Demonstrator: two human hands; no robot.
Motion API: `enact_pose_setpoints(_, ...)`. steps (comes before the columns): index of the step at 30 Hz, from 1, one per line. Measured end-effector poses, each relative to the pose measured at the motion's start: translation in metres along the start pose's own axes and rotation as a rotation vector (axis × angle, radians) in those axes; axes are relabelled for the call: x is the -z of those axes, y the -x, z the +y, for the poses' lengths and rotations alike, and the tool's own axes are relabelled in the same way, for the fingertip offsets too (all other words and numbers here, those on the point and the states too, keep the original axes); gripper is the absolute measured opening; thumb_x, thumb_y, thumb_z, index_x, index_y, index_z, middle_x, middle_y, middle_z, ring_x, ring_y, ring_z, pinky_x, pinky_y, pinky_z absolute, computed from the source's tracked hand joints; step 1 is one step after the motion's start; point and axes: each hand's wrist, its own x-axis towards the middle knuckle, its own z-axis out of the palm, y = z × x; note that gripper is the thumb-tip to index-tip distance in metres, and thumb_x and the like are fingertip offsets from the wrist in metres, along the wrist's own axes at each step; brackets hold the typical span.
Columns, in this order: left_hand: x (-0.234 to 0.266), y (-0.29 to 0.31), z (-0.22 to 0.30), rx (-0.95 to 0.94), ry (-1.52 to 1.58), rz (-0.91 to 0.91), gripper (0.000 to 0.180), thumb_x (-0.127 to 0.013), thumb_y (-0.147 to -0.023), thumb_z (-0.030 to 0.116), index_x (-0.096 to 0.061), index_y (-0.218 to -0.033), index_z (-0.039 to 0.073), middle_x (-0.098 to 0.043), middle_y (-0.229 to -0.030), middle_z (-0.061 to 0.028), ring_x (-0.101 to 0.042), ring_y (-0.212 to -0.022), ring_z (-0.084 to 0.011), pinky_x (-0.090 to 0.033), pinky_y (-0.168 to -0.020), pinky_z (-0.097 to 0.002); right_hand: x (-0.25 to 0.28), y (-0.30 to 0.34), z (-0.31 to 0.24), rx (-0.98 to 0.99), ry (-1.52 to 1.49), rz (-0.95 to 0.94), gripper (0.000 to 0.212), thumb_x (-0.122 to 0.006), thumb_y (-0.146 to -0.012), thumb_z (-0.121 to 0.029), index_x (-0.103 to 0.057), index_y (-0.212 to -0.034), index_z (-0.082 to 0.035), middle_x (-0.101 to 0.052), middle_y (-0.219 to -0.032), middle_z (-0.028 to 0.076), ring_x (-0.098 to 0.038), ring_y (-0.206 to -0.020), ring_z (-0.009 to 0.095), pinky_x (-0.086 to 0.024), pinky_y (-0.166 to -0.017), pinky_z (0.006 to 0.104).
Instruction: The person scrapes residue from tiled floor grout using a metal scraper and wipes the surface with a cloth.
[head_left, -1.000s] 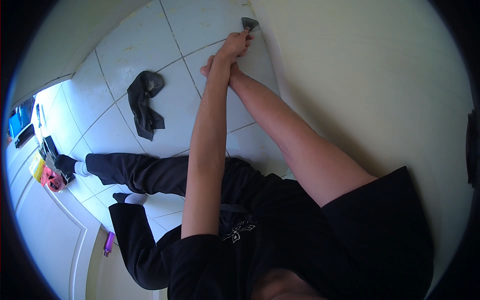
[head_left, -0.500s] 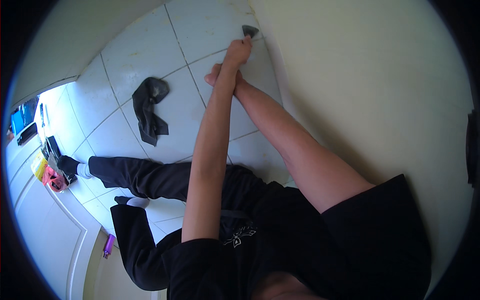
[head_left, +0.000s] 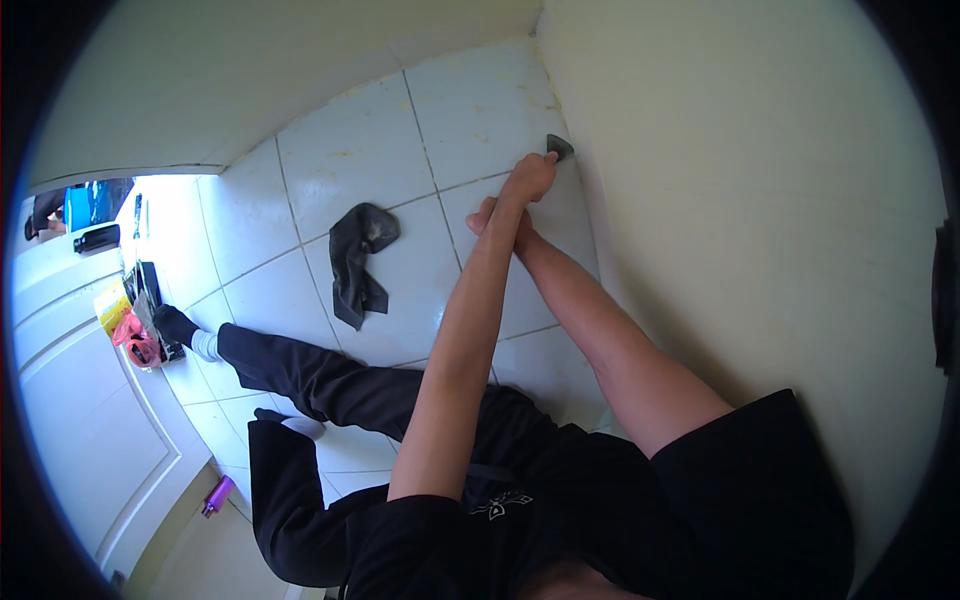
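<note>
My left hand [head_left: 530,178] is closed around a tool held low over the white tiled floor [head_left: 345,110], beside the foot of the right wall. From its fingers projects a dark, flared blade [head_left: 560,147], like that of a scraper; the handle is hidden in my grip. My right hand [head_left: 487,215] sits under my left wrist, the two forearms crossing there. Its visible part looks curled, and my left arm covers the rest. A crumpled dark grey cloth [head_left: 355,265] lies on the tiles to the left of both hands.
A pale wall [head_left: 740,200] rises close on my right, another [head_left: 300,60] at the far side. My outstretched leg [head_left: 310,370] crosses the floor. Near the white door [head_left: 100,400] lie a pink plastic bag [head_left: 137,340] and a purple bottle [head_left: 218,496]; a blue object [head_left: 88,203] stands beyond.
The view has tilted, so the whole scene sits lower and further right. Against the tile lines, my left hand and the blade have shifted slightly nearer along the wall. The cloth stays put.
</note>
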Motion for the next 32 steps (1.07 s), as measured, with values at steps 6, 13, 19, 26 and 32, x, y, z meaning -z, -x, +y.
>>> enact_pose_setpoints(6,0.014,-0.005,-0.033,-0.247,-0.311,0.255,0.037,-0.047,-0.102,0.027,-0.06,-0.121,-0.002,-0.069,-0.092,-0.0216,-0.068,-0.082,-0.0359,-0.055,-0.077,-0.0453,0.003,-0.009,-0.042,0.069,0.144,-0.048,0.023,-0.059,-0.082,-0.032,-0.061,-0.071,-0.012,-0.064,-0.079,0.007,-0.061,-0.082,0.024,-0.048,-0.078,0.0395)
enact_pose_setpoints(13,0.001,0.025,-0.018,-0.112,0.001,0.193,0.034,-0.047,-0.1,0.021,-0.055,-0.125,-0.001,-0.066,-0.089,-0.0207,-0.067,-0.082,-0.0367,-0.055,-0.077,-0.0464,0.01,-0.018,-0.015,-0.295,-0.171,0.318,0.028,-0.053,-0.089,-0.032,-0.065,-0.085,-0.006,-0.067,-0.09,0.016,-0.065,-0.092,0.032,-0.05,-0.082,0.0464)
enact_pose_setpoints(19,-0.025,0.061,-0.076,-0.07,0.6,0.555,0.035,-0.046,-0.099,0.02,-0.055,-0.125,-0.001,-0.064,-0.088,-0.0184,-0.065,-0.08,-0.0329,-0.054,-0.076,-0.0441,0.035,-0.055,-0.049,-0.977,-0.491,0.735,0.037,-0.046,-0.095,-0.032,-0.067,-0.098,-0.002,-0.07,-0.1,0.023,-0.067,-0.102,0.04,-0.051,-0.087,0.0517)
enact_pose_setpoints(26,-0.018,0.054,-0.066,-0.128,1.1,0.506,0.036,-0.046,-0.098,0.02,-0.055,-0.126,-0.001,-0.062,-0.088,-0.0158,-0.063,-0.079,-0.0285,-0.053,-0.074,-0.0413,0.011,-0.081,-0.034,-0.6,-0.312,0.664,0.031,-0.049,-0.093,-0.031,-0.062,-0.113,-0.012,-0.07,-0.094,0.02,-0.07,-0.084,0.045,-0.053,-0.068,0.0615)
enact_pose_setpoints(32,-0.002,0.044,-0.057,-0.154,1.274,0.418,0.037,-0.045,-0.098,0.02,-0.055,-0.126,-0.002,-0.06,-0.087,-0.0136,-0.061,-0.077,-0.0247,-0.053,-0.072,-0.039,-0.003,-0.084,-0.015,-0.33,-0.188,0.347,0.028,-0.053,-0.089,-0.036,-0.06,-0.099,-0.012,-0.064,-0.085,0.014,-0.064,-0.077,0.036,-0.05,-0.066,0.0526)
